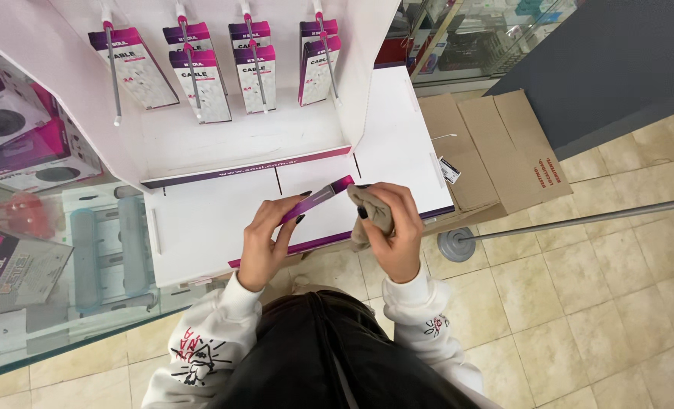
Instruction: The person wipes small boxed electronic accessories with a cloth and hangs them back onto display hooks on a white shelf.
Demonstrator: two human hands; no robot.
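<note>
My left hand [267, 241] grips a flat purple and white cable box [318, 198] edge-on, just above the white base of a display stand [200, 227]. My right hand [394, 231] is closed on a bunched beige cloth [369, 210] that touches the box's right end. Both hands hover over the front part of the stand's base. White sleeves with black drawings cover my wrists.
Several purple and white cable boxes [200, 72] hang on pegs at the back of the stand. Speaker boxes [18, 140] lie on a glass counter at left. Flattened cardboard [496, 148] lies on the tiled floor at right, beside a grey pole with a round base [456, 244].
</note>
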